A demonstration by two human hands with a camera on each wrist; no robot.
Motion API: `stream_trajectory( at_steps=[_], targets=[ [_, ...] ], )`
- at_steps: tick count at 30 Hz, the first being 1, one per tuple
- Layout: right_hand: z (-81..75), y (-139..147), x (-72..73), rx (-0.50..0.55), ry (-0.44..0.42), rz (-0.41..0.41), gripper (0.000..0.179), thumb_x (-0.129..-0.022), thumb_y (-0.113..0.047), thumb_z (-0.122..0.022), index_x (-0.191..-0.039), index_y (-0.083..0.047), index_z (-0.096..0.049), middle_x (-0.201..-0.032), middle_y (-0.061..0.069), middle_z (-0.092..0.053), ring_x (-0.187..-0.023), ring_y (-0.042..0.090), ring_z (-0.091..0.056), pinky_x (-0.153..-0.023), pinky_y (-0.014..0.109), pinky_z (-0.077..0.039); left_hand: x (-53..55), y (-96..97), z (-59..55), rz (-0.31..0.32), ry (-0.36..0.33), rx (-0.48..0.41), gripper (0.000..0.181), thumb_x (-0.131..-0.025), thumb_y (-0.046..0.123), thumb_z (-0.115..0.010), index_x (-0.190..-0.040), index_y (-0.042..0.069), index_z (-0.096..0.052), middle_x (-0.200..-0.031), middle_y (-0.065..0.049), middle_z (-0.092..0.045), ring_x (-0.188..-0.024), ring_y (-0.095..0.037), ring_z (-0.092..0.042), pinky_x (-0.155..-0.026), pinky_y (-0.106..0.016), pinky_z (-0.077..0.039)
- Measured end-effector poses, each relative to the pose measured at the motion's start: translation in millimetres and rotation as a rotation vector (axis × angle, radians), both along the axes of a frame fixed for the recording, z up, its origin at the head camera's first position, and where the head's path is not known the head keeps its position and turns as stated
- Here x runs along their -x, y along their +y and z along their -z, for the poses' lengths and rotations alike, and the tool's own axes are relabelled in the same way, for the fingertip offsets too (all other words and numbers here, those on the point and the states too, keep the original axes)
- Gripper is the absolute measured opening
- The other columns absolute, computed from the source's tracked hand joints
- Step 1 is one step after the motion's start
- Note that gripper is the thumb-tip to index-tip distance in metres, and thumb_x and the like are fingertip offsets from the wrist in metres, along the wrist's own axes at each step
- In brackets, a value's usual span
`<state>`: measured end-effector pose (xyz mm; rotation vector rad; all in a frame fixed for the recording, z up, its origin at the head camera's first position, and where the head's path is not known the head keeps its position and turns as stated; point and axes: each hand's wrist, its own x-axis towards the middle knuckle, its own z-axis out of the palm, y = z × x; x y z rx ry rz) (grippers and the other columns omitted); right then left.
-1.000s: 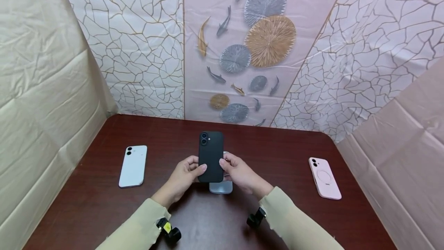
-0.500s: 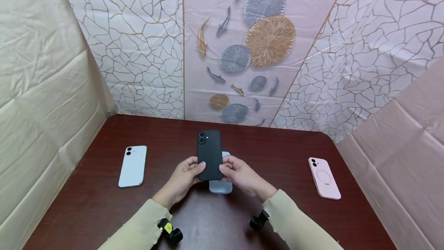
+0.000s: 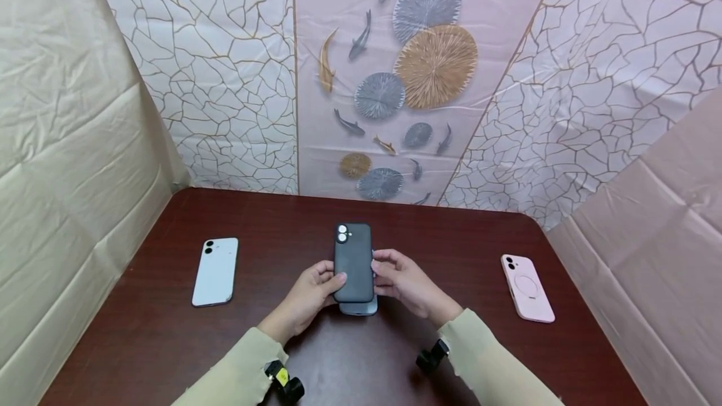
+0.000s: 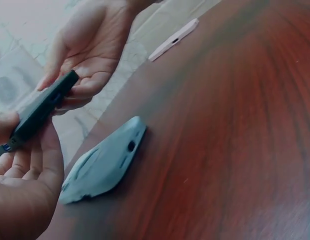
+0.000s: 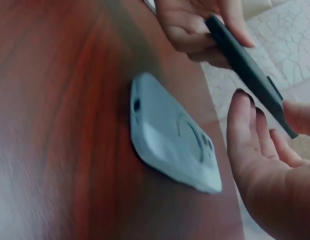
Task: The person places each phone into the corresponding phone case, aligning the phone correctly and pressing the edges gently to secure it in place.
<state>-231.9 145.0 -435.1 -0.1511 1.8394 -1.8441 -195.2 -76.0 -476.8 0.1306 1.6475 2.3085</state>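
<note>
A phone in a matte black case [image 3: 354, 265], its two camera lenses facing up, is raised over the table. My left hand [image 3: 309, 296] grips its left side, thumb on the back and fingers beneath. At the opposite edge is my right hand [image 3: 407, 284]; in the right wrist view its thumb [image 5: 301, 116] lies along the case edge while its fingers spread loosely below with a gap. Under the black phone, a pale blue phone [image 3: 358, 309] lies on the table, mostly covered in the head view. The right wrist view shows a ring on its back.
A white phone [image 3: 215, 271] lies at the left of the dark red wooden table [image 3: 141, 331]. On the right lies a pink phone [image 3: 528, 288] with a ring on its back. Patterned cloth [image 3: 237, 80] hangs behind the table's far edge.
The black phone has shifted right and toward me, now covering more of the pale blue phone. My left hand moves with it; my right thumb has slid off its back to the edge.
</note>
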Motion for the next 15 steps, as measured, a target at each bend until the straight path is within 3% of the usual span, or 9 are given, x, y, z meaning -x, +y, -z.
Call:
stream_trajectory(
  at_steps=[4, 7, 10, 15],
  targets=[
    [-3.9, 16, 3.5, -0.074, 0.035, 0.062, 0.046, -0.097, -0.025, -0.061, -0.134, -0.005, -0.044, -0.111, 0.016, -0.064, -0.094, 0.030, -0.065, -0.082, 0.042, -0.054, -4.5, 16.4, 1.1, 0.069, 0.051, 0.101, 0.033, -0.096, 0.018, -0.063, -0.118, -0.004, -0.053, -0.107, -0.016, -0.066, -0.094, -0.024, -0.067, -0.076, -0.035, -0.054],
    [-5.4, 28, 4.3, -0.161, 0.067, 0.072, 0.047, -0.095, -0.025, -0.063, -0.134, -0.007, -0.044, -0.107, 0.017, -0.066, -0.090, 0.030, -0.066, -0.080, 0.044, -0.054, -8.8, 31.7, 0.1, 0.082, 0.120, 0.238, 0.034, -0.095, 0.015, -0.064, -0.121, -0.004, -0.054, -0.105, -0.013, -0.067, -0.091, -0.022, -0.067, -0.074, -0.033, -0.054],
    [-5.9, 38, 4.9, -0.222, 0.089, 0.087, 0.046, -0.096, -0.024, -0.063, -0.134, -0.007, -0.045, -0.104, 0.016, -0.067, -0.088, 0.030, -0.067, -0.080, 0.046, -0.054, -12.6, 48.4, -3.1, 0.028, 0.225, 0.424, 0.048, -0.091, 0.011, -0.067, -0.131, -0.004, -0.046, -0.108, -0.009, -0.063, -0.090, -0.018, -0.065, -0.075, -0.031, -0.053],
    [-6.3, 53, 8.7, -0.267, 0.100, 0.140, 0.041, -0.097, -0.022, -0.062, -0.133, -0.009, -0.047, -0.101, 0.015, -0.068, -0.085, 0.030, -0.067, -0.080, 0.048, -0.053, -20.3, 75.8, -10.3, -0.075, 0.371, 0.687, 0.076, -0.084, 0.008, -0.074, -0.145, -0.004, -0.030, -0.122, -0.015, -0.051, -0.103, -0.022, -0.057, -0.087, -0.038, -0.048]
  ],
)
